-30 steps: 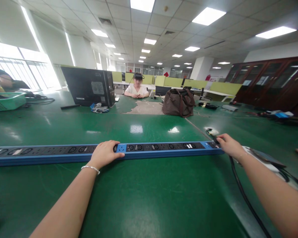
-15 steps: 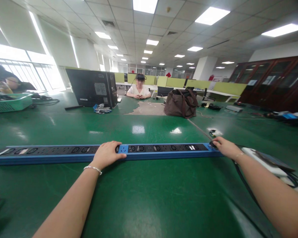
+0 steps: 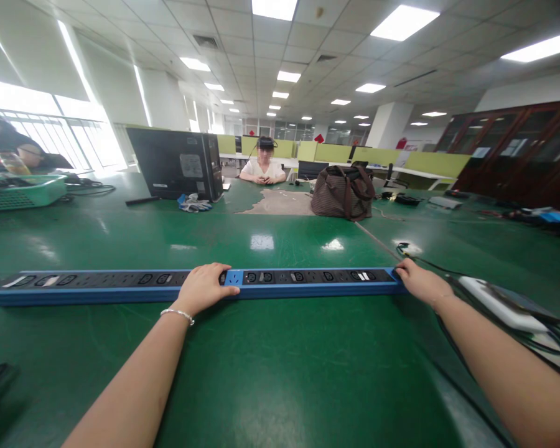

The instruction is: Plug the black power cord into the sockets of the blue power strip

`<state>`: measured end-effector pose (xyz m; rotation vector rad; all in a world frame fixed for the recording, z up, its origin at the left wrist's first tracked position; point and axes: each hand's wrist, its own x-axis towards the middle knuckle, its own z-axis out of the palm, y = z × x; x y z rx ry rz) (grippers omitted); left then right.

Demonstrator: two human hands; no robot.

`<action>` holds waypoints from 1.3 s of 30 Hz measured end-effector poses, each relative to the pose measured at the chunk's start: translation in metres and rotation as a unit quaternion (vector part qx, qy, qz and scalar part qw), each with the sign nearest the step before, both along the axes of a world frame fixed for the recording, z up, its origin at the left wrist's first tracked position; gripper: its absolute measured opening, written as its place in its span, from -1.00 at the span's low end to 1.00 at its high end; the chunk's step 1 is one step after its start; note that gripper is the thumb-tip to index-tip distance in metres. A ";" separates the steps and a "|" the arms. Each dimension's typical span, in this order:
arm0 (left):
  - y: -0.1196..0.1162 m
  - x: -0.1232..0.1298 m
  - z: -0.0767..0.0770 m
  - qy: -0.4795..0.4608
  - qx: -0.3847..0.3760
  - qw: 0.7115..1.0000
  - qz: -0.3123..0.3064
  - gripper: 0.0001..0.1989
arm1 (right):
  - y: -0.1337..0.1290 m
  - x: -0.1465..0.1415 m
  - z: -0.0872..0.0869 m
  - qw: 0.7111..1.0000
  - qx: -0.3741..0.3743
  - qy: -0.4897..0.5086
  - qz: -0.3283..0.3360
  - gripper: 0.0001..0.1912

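A long blue power strip (image 3: 308, 289) with black sockets lies across the green table (image 3: 280, 367). Near its middle, my left hand (image 3: 205, 287) grips it from above, thumb on the near edge and fingers over the far side, beside a blue socket. At the strip's right end, my right hand (image 3: 417, 279) has its fingers closed around the end piece. The fingertips there partly hide what they pinch. A black cable (image 3: 462, 367) runs below my right forearm.
A white device (image 3: 501, 305) with cables lies at the right. Farther back are a brown bag (image 3: 343, 191), a black computer case (image 3: 172, 163), gloves (image 3: 194, 202) and a green basket (image 3: 28, 191). A person (image 3: 262, 169) sits across the table; another person is at the far left.
My right hand has shifted slightly left onto the end of the strip, and the dark piece at its fingertips no longer shows. My left hand keeps its grip.
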<state>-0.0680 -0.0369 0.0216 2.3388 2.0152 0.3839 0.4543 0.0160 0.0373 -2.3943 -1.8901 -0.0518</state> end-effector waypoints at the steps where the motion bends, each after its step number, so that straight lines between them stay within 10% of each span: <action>1: 0.000 0.000 0.000 -0.002 0.001 1.000 0.000 -0.32 | 0.000 0.000 0.000 1.000 -0.002 -0.001 0.000 -0.58; 39: 0.001 -0.001 -0.003 -0.005 0.009 1.000 0.002 -0.31 | -0.009 -0.011 0.004 0.999 -0.031 0.023 -0.028 -0.54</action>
